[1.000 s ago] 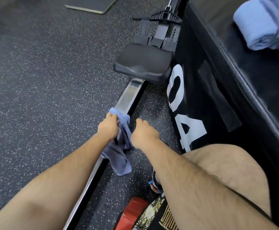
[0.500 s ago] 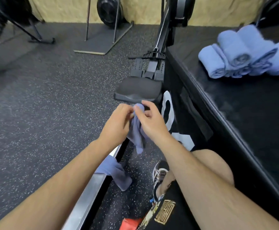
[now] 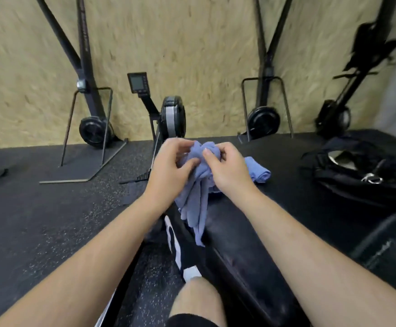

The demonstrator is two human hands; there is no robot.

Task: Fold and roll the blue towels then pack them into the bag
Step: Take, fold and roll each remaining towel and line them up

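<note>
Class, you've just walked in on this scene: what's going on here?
A person holds a crumpled blue towel over the edge of a black padded box. The left-hand grip and the right-hand grip both pinch its bunched top, and the rest hangs loose, not yet folded. A rolled blue towel lies on the box behind, and the black bag sits farther right.

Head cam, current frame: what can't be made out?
- Head view: rolled towels, mostly behind the right hand; count unclear.
- Head view: bag interior, dark and blurred; contents unreadable.
- Head view: monitor screen, too small and blurred.
- Head view: held towel, bunched between left hand and right hand; fold state unclear.
</note>
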